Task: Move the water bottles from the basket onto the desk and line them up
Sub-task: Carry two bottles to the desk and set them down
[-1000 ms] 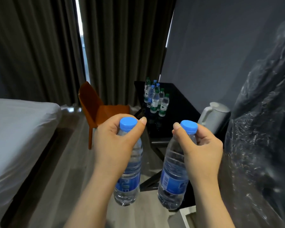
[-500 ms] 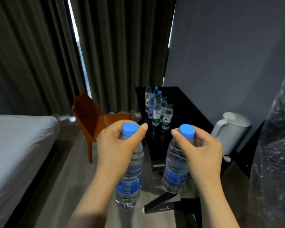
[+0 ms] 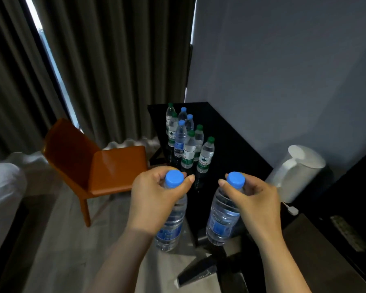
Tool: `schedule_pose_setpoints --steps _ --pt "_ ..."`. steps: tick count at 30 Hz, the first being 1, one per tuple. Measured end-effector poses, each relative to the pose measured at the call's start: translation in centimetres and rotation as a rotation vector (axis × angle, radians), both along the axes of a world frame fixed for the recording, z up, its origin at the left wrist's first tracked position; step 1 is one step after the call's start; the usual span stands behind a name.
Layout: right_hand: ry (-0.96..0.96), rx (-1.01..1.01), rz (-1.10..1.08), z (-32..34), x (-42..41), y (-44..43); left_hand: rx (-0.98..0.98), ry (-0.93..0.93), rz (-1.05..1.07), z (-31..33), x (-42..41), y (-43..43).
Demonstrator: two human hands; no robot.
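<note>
L hand (image 3: 156,199) is curled round the neck of a blue-capped water bottle (image 3: 169,231), thumb laid across the front just under the cap. The bottle is held upright, hanging over the floor. R hand (image 3: 256,199) is curled the same way round a 2nd blue-capped bottle (image 3: 222,218), which is tilted a little. Its base is near the front corner of the black desk (image 3: 230,149); whether it's over the top can't be told. Neither bottle is set down yet.

Vs 1 s ago, both grips are unchanged, but the desk is seen nearer and more central. The crinkled plastic at the R edge is lost from view, and the white kettle (image 3: 298,170) is now shown whole. So the carry is judged nearly done, w/ placement next.

Further back on the desk, a cluster of green- and blue-capped bottles (image 3: 188,144) is stood upright in approx. two files. The nearest free spot looks to be at its front end, so the pair is prob. meant there. An orange chair (image 3: 106,163) is stood L of the desk. The basket isn't in view.
</note>
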State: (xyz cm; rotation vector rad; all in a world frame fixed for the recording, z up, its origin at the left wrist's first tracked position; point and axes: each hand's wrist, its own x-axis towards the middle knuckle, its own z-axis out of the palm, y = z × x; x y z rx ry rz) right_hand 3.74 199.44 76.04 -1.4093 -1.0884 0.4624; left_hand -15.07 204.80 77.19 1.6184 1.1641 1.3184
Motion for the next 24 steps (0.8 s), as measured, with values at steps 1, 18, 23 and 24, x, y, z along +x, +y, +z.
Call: schedule_pose_setpoints --steps 1,18,23,24 --pt "0.002 -0.014 -0.012 -0.3 -0.2 1.0 -0.008 0.024 -0.004 -0.5 -0.3 1.4" --pt "-0.005 -0.273 -0.057 -7.5 2.9 14.2 -0.167 0.17 -0.158 -6.8 1.8 17.8" --pt "-0.026 -0.298 -0.041 -9.9 5.4 17.9 -0.068 0.381 -0.238 -8.2 5.4 23.0" --pt "-0.03 -0.289 -0.05 -10.1 5.9 18.6 -0.065 0.416 -0.25 -8.5 6.0 24.0"
